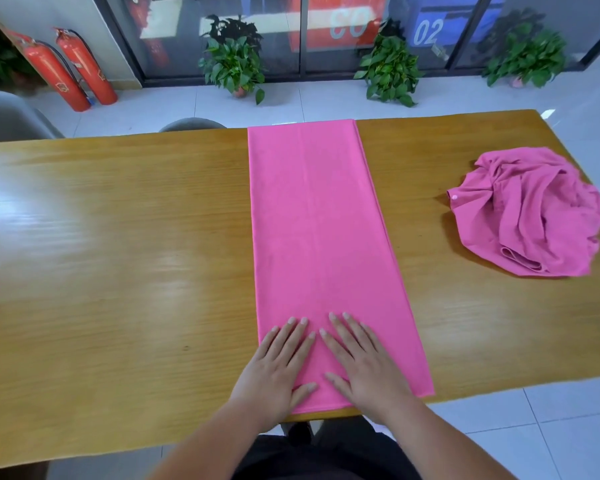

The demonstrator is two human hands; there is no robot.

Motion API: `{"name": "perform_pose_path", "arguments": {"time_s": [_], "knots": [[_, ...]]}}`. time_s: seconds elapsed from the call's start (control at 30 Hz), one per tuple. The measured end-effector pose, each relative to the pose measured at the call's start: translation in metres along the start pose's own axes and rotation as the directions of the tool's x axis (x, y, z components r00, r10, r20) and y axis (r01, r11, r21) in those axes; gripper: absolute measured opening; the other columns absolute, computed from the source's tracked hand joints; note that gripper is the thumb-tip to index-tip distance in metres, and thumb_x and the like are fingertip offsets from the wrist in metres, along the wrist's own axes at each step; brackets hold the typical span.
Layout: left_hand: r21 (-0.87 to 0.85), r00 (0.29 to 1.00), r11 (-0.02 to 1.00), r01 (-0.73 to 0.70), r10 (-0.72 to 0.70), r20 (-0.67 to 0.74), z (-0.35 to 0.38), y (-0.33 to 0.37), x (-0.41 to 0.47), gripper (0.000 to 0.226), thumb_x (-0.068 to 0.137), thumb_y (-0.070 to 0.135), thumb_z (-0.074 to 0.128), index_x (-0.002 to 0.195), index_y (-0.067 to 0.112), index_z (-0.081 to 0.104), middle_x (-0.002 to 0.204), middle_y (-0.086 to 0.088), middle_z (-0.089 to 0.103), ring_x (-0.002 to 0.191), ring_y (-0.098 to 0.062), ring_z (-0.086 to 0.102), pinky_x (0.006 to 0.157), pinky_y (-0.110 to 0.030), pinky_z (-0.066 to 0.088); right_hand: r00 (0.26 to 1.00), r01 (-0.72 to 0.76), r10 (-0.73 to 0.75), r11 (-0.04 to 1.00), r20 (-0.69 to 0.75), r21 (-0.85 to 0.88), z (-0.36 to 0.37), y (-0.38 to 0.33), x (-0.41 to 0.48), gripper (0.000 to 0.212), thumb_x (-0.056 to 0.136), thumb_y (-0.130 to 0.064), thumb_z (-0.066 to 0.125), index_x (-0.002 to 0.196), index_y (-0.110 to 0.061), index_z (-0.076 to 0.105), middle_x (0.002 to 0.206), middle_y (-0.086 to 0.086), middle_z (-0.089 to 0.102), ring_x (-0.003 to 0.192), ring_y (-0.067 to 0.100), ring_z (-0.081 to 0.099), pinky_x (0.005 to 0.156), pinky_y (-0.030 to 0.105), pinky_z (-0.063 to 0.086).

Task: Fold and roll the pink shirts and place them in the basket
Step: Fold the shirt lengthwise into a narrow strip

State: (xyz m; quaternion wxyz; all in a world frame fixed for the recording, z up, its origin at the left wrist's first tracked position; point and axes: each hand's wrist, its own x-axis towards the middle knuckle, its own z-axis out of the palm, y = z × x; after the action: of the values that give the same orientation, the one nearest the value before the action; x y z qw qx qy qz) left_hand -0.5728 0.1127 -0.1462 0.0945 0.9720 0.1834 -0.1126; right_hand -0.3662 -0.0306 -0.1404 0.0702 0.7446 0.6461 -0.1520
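A pink shirt (323, 230) lies folded into a long narrow strip across the middle of the wooden table (118, 237), running from the far edge to the near edge. My left hand (278, 368) and my right hand (361, 362) lie flat side by side on the strip's near end, fingers straight and pressing the cloth. A second pink shirt (530, 213) sits crumpled in a heap on the table's right side. No basket is in view.
Two grey chair backs (11, 116) stand beyond the table's far left edge. On the floor past the table are two red fire extinguishers (70, 71) and three potted plants (236, 57) along a glass wall.
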Motion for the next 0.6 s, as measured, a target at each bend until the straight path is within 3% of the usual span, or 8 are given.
{"name": "perform_pose_path", "arguments": {"time_s": [0.13,0.3,0.37,0.43,0.5,0.6], "knots": [[0.070,0.997,0.995,-0.071,0.069,0.018,0.000,-0.038,-0.030,0.080,0.109,0.071,0.022,0.170,0.026,-0.005,0.178,0.000,-0.012,0.164,-0.022,-0.012,0.128,-0.046,0.000,0.998,-0.045,0.045,0.999,0.050,-0.006,-0.003,0.045,-0.036,0.074,0.108,-0.071,0.017,0.166,-0.039,-0.017,0.173,-0.006,-0.028,0.160,0.020,-0.026,0.129,0.047,-0.003],[0.107,0.999,0.994,0.037,-0.041,0.033,0.004,-0.042,-0.047,0.081,0.109,0.069,0.022,0.170,0.023,-0.003,0.178,-0.001,-0.010,0.164,-0.022,-0.010,0.127,-0.049,0.004,0.992,-0.117,0.117,0.993,0.039,-0.012,0.000,0.075,-0.065,0.071,0.110,-0.067,0.015,0.165,-0.038,-0.018,0.173,-0.008,-0.029,0.159,0.018,-0.027,0.129,0.046,0.000],[0.084,0.995,0.993,0.081,-0.085,0.047,0.007,-0.035,-0.047,0.079,0.110,0.068,0.017,0.169,0.023,-0.010,0.177,0.000,-0.017,0.163,-0.021,-0.017,0.127,-0.048,0.001,0.991,-0.130,0.130,0.991,0.031,-0.009,0.002,0.075,-0.066,0.070,0.110,-0.066,0.015,0.166,-0.038,-0.017,0.173,-0.008,-0.029,0.160,0.019,-0.026,0.128,0.045,-0.001],[0.049,0.988,0.989,0.142,-0.145,0.052,0.007,-0.025,-0.044,0.076,0.111,0.063,0.016,0.168,0.021,-0.012,0.175,-0.001,-0.022,0.161,-0.022,-0.021,0.129,-0.046,0.000,0.984,-0.172,0.173,0.985,0.032,-0.013,0.005,0.071,-0.063,0.068,0.110,-0.063,0.015,0.168,-0.036,-0.010,0.175,-0.004,-0.024,0.162,0.022,-0.020,0.128,0.046,0.000],[0.051,0.980,0.982,0.181,-0.185,0.074,0.002,-0.011,-0.041,0.070,0.113,0.050,0.023,0.169,0.017,-0.006,0.175,-0.005,-0.021,0.162,-0.026,-0.019,0.132,-0.048,0.004,0.969,-0.243,0.242,0.970,0.042,0.001,0.005,0.062,-0.061,0.067,0.109,-0.056,0.022,0.170,-0.032,0.009,0.178,0.003,-0.007,0.164,0.027,-0.005,0.129,0.046,0.007],[0.024,0.971,0.975,0.222,-0.223,0.090,-0.003,0.011,-0.044,0.068,0.111,0.025,0.040,0.169,0.012,0.007,0.177,-0.005,-0.009,0.164,-0.027,-0.007,0.133,-0.046,0.008,0.958,-0.287,0.283,0.953,0.056,0.098,0.007,0.043,-0.064,0.057,0.108,-0.044,0.043,0.163,-0.028,0.039,0.173,0.007,0.023,0.157,0.032,0.026,0.122,0.051,0.037]]}}
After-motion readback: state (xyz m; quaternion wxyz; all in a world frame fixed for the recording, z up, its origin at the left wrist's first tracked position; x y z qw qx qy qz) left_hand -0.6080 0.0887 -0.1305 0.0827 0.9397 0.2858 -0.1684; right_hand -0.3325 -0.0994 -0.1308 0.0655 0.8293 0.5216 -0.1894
